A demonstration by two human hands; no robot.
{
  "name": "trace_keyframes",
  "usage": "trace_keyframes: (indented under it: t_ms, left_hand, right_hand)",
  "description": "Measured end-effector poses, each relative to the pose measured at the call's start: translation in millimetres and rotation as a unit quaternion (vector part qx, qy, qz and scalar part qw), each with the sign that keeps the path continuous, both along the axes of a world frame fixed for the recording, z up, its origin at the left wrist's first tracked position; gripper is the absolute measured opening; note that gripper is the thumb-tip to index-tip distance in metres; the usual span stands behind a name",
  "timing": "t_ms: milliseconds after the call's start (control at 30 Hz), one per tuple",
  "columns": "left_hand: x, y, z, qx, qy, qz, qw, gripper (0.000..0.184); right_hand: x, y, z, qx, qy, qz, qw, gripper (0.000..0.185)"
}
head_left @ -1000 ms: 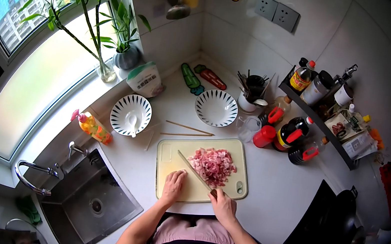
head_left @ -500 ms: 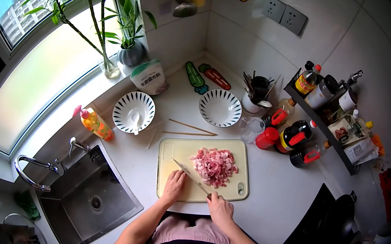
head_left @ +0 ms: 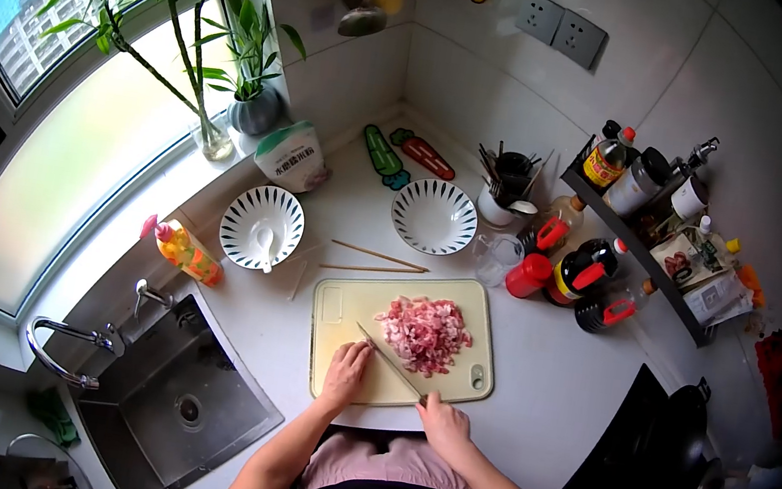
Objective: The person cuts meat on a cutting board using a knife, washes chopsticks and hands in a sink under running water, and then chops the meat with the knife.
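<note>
a right hand [head_left: 445,425] is gripping a knife [head_left: 393,362], fingers curled round its handle, as a left hand [head_left: 347,370] is pressing its fingers together on a cutting board [head_left: 324,344], beside chopped meat [head_left: 424,334].

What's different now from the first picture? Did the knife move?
Yes! The knife has slid a little toward the person's body, and the right hand came back with it. Nothing was visibly picked up or let go: the right hand still holds the knife. The left hand, cutting board, meat pile and two bowls stayed about where they were.
</note>
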State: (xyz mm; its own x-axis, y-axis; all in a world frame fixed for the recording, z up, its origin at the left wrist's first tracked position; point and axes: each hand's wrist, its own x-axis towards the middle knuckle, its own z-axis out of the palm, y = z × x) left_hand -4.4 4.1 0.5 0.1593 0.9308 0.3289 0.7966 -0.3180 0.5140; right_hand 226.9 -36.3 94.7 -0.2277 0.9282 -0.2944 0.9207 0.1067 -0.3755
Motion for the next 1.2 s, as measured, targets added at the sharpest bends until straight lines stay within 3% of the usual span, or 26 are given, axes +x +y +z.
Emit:
trace_keyframes:
  t_ms: [167,300,367,600,767,1100,1200]
  left_hand:
    - [2,0,-6,0.020,0.002,0.013,1.000,0.040]
    - [-2,-2,-3,0.003,-0.008,-0.001,1.000,0.041]
    - [-4,-7,1,0.016,0.011,-0.002,1.000,0.042]
    - [-4,-10,0,-0.014,0.015,-0.009,1.000,0.045]
    - [-4,-11,2,-0.012,0.012,-0.013,1.000,0.043]
    - [-3,-11,-2,-0.033,0.018,-0.008,0.999,0.042]
    - [-4,-10,-2,-0.033,0.021,-0.006,0.999,0.042]
  right_hand:
    - [-66,50,-44,0.069,0.048,0.007,0.996,0.034]
    - [-67,49,-36,0.085,0.045,0.009,0.995,0.036]
    - [-42,33,-28,0.039,0.022,-0.018,0.999,0.038]
    - [33,3,15,0.045,0.049,-0.075,0.995,0.034]
    - [12,-4,8,0.081,0.098,-0.080,0.989,0.029]
    - [6,-16,26,0.102,0.050,0.000,0.993,0.030]
    - [-2,-11,23,0.050,0.029,-0.006,0.998,0.031]
